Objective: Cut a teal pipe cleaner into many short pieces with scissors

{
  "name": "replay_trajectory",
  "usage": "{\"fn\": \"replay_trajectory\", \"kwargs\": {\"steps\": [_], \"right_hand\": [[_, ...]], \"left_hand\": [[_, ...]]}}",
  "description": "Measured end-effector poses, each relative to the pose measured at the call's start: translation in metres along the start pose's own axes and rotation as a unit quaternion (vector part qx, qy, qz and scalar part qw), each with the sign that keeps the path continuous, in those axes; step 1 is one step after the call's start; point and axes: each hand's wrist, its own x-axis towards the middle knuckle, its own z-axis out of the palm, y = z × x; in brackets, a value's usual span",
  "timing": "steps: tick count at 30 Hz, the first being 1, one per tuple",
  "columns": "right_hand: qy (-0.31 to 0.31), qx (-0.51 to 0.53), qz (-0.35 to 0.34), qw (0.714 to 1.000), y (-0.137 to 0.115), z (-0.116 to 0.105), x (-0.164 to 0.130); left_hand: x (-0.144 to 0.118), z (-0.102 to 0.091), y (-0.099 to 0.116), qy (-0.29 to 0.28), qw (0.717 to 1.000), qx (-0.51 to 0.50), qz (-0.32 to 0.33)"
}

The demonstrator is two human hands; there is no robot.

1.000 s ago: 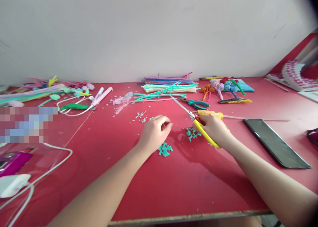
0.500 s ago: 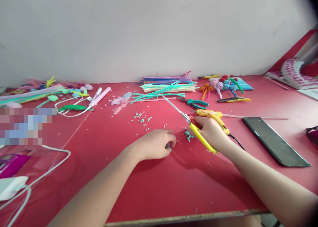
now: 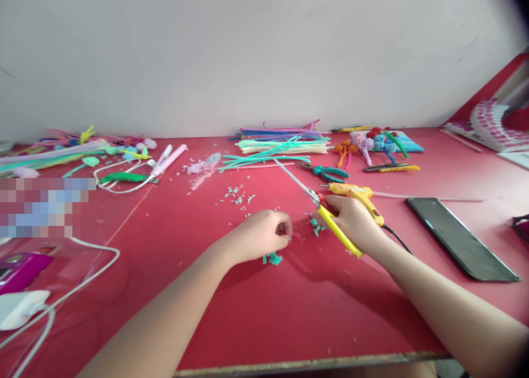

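Backs onto a pale grey wall [image 3: 264, 53] beyond the left hand [image 3: 262, 232] and right hand [image 3: 351, 221], spreads beneath both as a glossy red tabletop [image 3: 289, 317], and catches whitish light [image 3: 471, 174] right of the latter.

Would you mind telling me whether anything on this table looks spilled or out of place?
Pink and lilac fluff and fine green snippets lie strewn beyond the left hand; they look like spilled scraps, unlike the tighter pile of green pieces beside that hand. Nothing looks plainly broken.
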Motion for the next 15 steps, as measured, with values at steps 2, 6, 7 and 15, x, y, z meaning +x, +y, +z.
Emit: {"fn": "replay_trajectory", "kwargs": {"steps": [2, 6, 7, 15], "right_hand": [[-0.009, 0.014, -0.001, 1.000, -0.004, -0.001, -0.002], [-0.086, 0.103, -0.017, 0.991, -0.013, 0.001, -0.009], [-0.104, 0.124, -0.020, 0.987, -0.014, 0.003, -0.011], [-0.106, 0.147, -0.036, 0.983, -0.013, 0.011, -0.016]], "left_hand": [[0.002, 0.001, 0.000, 0.002, 0.996, -0.090, -0.003], [0.006, 0.005, 0.003, 0.003, 0.965, -0.260, -0.014], [0.007, 0.006, 0.004, 0.003, 0.958, -0.286, -0.016], [0.008, 0.018, 0.009, 0.012, 0.955, -0.294, -0.023]]}}
